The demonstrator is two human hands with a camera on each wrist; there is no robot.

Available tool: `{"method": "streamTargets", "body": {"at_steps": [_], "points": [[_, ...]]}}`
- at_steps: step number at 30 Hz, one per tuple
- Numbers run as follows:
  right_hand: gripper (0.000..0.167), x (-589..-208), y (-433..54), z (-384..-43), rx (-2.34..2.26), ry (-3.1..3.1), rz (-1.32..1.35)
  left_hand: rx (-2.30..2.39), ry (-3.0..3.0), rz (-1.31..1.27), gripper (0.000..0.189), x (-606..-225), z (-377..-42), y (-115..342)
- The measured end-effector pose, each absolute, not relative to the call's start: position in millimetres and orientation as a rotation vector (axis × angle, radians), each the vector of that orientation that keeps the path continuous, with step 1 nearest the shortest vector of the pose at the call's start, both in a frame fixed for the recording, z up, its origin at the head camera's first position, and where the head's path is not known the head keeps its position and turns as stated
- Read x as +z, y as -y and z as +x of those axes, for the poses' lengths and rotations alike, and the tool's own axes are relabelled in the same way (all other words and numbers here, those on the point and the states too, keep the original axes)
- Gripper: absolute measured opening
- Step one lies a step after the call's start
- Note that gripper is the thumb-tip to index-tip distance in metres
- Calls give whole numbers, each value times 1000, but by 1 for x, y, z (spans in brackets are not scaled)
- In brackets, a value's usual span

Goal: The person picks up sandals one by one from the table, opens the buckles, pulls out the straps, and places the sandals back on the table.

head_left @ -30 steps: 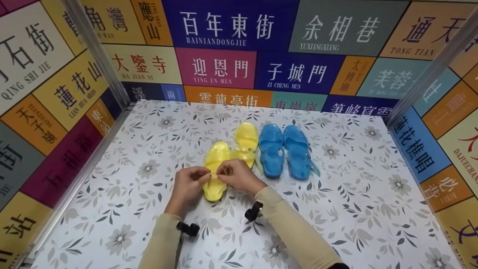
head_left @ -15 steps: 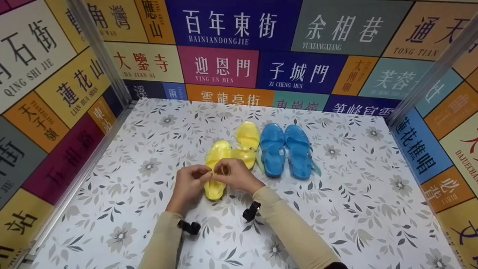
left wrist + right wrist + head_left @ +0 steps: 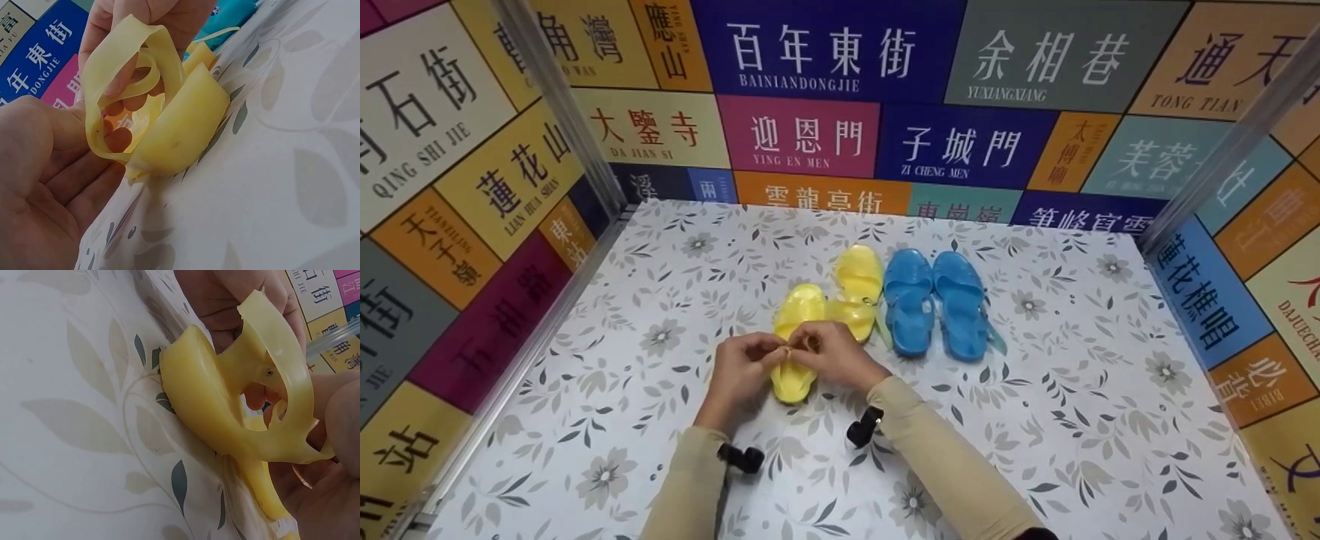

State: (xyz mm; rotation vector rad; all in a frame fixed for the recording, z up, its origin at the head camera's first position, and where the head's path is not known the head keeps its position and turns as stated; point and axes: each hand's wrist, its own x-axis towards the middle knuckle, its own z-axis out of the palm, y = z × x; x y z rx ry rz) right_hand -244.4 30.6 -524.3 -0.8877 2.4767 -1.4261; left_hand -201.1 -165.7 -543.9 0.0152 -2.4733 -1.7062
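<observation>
Surface: white floral-print tabletop [image 3: 1057, 420] | Room: multicoloured street-name panels [image 3: 817, 52] on three sides | Nearer yellow sandal [image 3: 801, 301]: on tabletop, left of blue sandals [image 3: 910, 304] | Left hand [image 3: 741, 369], right hand [image 3: 841, 354]: fingers pinching its heel strap [image 3: 107, 59]

Three views: one wide, two close.
Head: above the tabletop's [image 3: 1057, 390] near side, facing forward and down, past its far edge to the printed wall [image 3: 840, 97]. Wrists: low, tilted, close by the yellow sandal [image 3: 793, 384]; left faces far edge, right far left corner; heel [image 3: 180, 132], strap [image 3: 97, 73] shared.
</observation>
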Motion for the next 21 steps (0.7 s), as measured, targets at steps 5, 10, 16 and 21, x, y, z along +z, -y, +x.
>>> {"method": "streamTargets", "body": {"at_steps": [5, 10, 16, 21], "points": [[8, -523, -37, -245, -1444, -2443, -862, -1708, 2452, 3, 10, -546, -202, 166], [8, -522, -41, -246, -1413, -2489, -866, -1772, 2409, 8, 11, -548, -202, 166], [10, -521, -39, -245, -1382, -2482, -883, -1777, 2395, 9, 12, -547, -202, 167], [10, -520, -34, -244, -1316, -2487, -914, -1812, 2358, 5, 11, -547, -200, 167]]}}
